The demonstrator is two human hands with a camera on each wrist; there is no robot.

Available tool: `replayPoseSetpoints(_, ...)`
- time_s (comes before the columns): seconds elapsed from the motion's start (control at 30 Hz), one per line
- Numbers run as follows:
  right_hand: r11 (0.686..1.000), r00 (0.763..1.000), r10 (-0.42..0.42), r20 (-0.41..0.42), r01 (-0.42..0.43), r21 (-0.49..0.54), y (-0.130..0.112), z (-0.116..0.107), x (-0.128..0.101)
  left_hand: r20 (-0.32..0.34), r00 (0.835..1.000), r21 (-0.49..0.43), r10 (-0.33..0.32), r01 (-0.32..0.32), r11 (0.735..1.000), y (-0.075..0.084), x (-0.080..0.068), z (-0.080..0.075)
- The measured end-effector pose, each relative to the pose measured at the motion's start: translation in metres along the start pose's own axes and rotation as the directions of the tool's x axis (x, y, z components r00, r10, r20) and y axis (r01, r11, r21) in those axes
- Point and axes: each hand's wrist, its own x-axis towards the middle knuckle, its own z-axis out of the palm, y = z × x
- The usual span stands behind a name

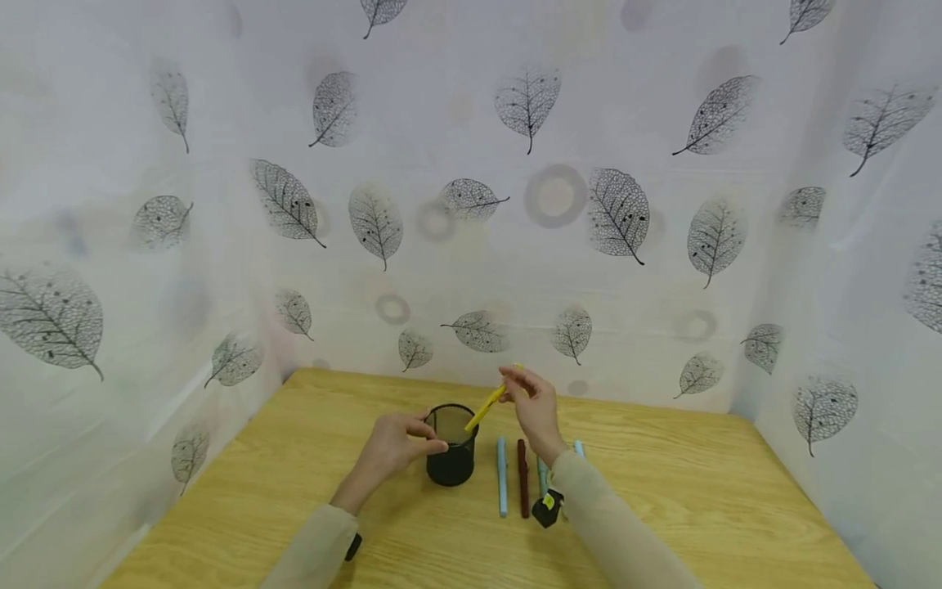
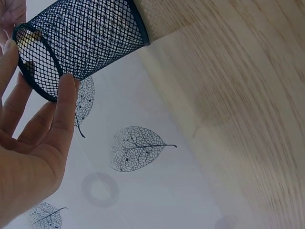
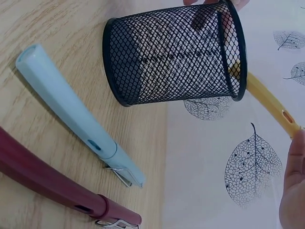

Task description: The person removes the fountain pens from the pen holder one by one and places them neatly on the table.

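Note:
A black mesh pen cup (image 1: 450,448) (image 2: 81,38) (image 3: 176,57) stands upright on the wooden table (image 1: 699,491). My left hand (image 1: 429,438) (image 2: 52,119) holds it at the rim, fingers against the mesh. Just above and to the right of the cup, my right hand (image 1: 517,381) pinches a yellow pen (image 1: 486,406) (image 3: 267,102) by its upper end. The pen slants down to the left, with its lower tip inside the cup's mouth. The right wrist view shows only the edge of the right hand (image 3: 293,191).
To the right of the cup, a light blue pen (image 1: 502,476) (image 3: 71,112) and a dark red pen (image 1: 522,478) (image 3: 52,186) lie side by side. A teal pen (image 1: 542,474) and another pale pen (image 1: 579,447) are partly hidden under my right forearm. Leaf-patterned sheets wall in the table on three sides.

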Motion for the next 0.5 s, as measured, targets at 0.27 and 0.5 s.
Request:
replayPoseSetpoints(0.27,0.998,0.999,0.040,0.000,-0.040,0.048,-0.004,-0.005,0.001,0.006,1.000,-0.031,0.005,-0.005,1.000,-0.001,0.000,-0.001)
replayPoseSetpoints(0.5,0.993,0.998,0.033,0.049,-0.038,0.110,0.001,-0.011,0.002,0.001,1.000,-0.033,0.017,-0.017,0.999,-0.001,-0.001,-0.001)
